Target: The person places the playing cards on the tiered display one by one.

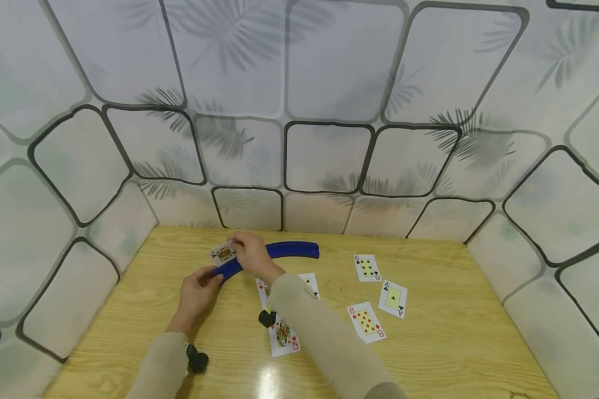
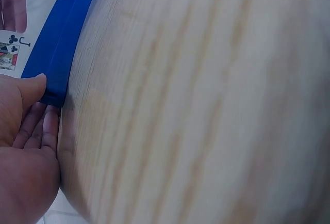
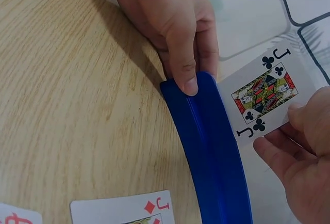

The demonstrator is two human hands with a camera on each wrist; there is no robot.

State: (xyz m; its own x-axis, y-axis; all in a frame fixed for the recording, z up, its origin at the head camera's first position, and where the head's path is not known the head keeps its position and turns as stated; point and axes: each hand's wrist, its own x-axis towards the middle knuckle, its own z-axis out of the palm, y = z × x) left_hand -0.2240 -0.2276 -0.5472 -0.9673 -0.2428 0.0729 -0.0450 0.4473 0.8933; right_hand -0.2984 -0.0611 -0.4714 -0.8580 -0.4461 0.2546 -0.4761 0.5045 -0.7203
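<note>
A curved blue card holder (image 1: 292, 249) lies on the wooden table. My left hand (image 1: 198, 293) pinches its near left end, the thumb (image 3: 191, 85) on top and the fingers underneath. My right hand (image 1: 253, 256) reaches across the holder and grips a jack of clubs (image 3: 265, 92) by one edge. The card's opposite edge meets the holder's far side; whether it sits in the groove I cannot tell. Beside the holder, a jack of diamonds (image 3: 124, 208) lies face up. Nearer me is a red queen (image 1: 283, 334), partly under the right forearm.
To the right lie a black six (image 1: 366, 268), a black ace (image 1: 393, 298) and an eight of diamonds (image 1: 366, 322), all face up. The right sleeve partly covers another card (image 1: 308, 282). A patterned wall (image 1: 324, 160) stands behind the table (image 1: 454, 332).
</note>
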